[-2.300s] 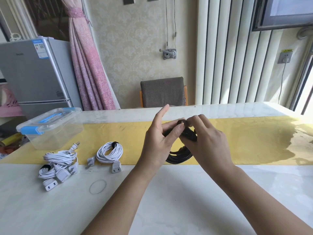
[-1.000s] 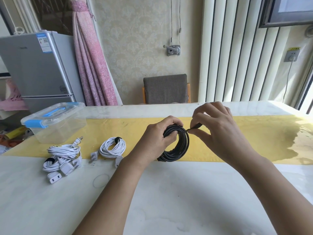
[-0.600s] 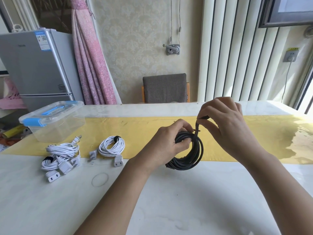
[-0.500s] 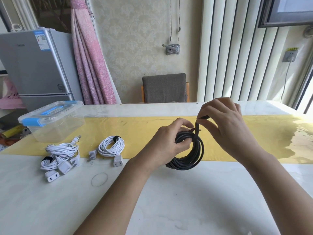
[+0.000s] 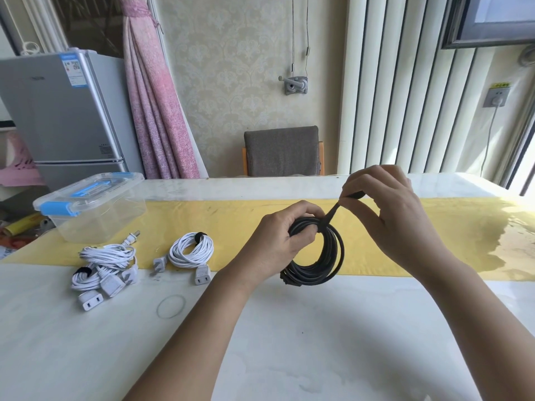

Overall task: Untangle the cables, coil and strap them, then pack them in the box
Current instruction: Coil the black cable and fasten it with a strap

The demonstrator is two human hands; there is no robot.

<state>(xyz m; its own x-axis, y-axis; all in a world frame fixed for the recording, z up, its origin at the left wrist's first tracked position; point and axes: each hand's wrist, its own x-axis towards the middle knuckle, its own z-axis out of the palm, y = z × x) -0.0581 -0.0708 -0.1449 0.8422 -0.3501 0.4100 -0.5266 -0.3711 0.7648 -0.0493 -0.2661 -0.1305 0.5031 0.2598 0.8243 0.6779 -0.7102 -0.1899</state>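
Head view, as I see it from the remote station. A pale table (image 5: 289, 342) fills the lower field. Across it runs a yellow runner (image 5: 202, 218). Behind the table stand a grey fridge (image 5: 63, 111) at the left, a pink curtain (image 5: 156, 111) beside it, and a grey chair (image 5: 282, 150) at the centre.

The box (image 5: 95, 209), clear plastic with blue latches and its lid on, sits at the far left of the runner.

Near the middle of the table the left hand (image 5: 278, 241) is curled round the top of the black cable coil (image 5: 333, 264), fingers wrapped through the loop. The coil stands upright over the near edge of the runner. I cannot tell whether its lower edge touches the table.

The right hand (image 5: 396, 218), just right of the coil and higher, pinches the free end of a black strap (image 5: 331, 214) between thumb and forefinger. The strap runs taut down to the top of the coil, beside the left hand's fingers.

Left of the hands lie a heap of white cable (image 5: 105, 264), partly bound by a black band, and a smaller white coil (image 5: 191, 250), strapped, with both plugs showing. The two are near each other, below the box.

A thin ring (image 5: 171, 306) lies flat on the bare table in front of them.
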